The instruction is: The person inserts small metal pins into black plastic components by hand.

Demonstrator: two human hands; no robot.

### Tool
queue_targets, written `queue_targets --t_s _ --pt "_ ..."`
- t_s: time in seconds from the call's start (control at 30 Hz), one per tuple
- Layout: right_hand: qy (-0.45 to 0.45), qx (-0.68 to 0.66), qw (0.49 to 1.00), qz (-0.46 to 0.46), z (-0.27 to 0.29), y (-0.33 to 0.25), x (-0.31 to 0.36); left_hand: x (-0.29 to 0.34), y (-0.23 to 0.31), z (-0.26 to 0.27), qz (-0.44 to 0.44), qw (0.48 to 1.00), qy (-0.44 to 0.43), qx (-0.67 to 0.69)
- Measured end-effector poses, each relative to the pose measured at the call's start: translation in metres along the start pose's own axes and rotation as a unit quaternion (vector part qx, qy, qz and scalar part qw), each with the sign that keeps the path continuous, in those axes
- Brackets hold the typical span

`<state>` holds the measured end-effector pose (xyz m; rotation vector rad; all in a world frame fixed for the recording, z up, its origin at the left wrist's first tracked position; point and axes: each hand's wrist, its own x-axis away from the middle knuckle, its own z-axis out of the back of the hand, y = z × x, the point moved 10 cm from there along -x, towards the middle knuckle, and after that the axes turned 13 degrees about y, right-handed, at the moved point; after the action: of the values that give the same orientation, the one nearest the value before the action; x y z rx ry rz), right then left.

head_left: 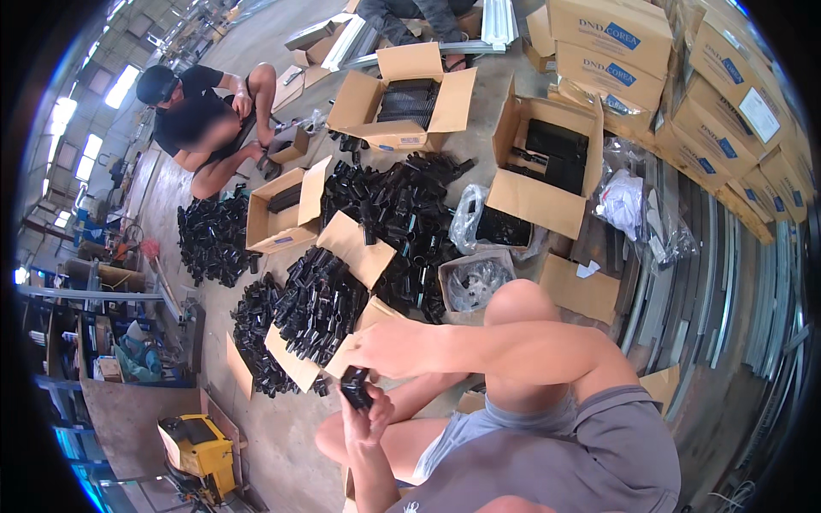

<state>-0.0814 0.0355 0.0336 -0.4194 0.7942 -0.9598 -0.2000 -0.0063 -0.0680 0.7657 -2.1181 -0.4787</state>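
My left hand (pixel 369 421) is closed around a small black block-shaped part (pixel 356 388), held upright in front of my folded legs. My right arm reaches across my knee, and my right hand (pixel 383 347) is just above that part, at the near flap of an open carton. Its fingers are smeared and partly hidden, so whether they hold anything cannot be seen. Inside that carton is a heap of black parts (pixel 318 301), long and narrow in shape. More loose black parts (pixel 398 201) lie piled on the floor beyond it.
Open cartons with black pieces stand ahead, one (pixel 419 137) at the far middle, another (pixel 556 197) to the right. A small box with clear plastic (pixel 477 282) sits by my knee. A co-worker (pixel 201 120) squats at the far left. Stacked cartons (pixel 611 73) and metal strips (pixel 710 282) are right.
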Motion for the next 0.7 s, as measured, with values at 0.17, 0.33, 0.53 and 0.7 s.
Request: queue_targets --t_s 0.17,0.33,0.53,0.7 --pt "-0.045 -0.108 0.992 -0.036 0.027 0.021 0.017 -0.020 -0.021 -0.020 -0.014 1.000 -0.004 -0.016" --pt "-0.029 -0.209 0.974 -0.085 0.051 0.035 0.031 -0.033 -0.030 -0.043 -0.011 0.994 -0.025 -0.107" --pt "0.081 -0.164 0.977 -0.107 0.085 0.054 0.044 -0.058 -0.034 -0.033 -0.024 0.997 0.018 -0.075" --pt "0.136 -0.092 0.957 -0.238 0.082 0.088 0.049 -0.069 -0.012 -0.074 -0.136 0.968 0.028 -0.208"
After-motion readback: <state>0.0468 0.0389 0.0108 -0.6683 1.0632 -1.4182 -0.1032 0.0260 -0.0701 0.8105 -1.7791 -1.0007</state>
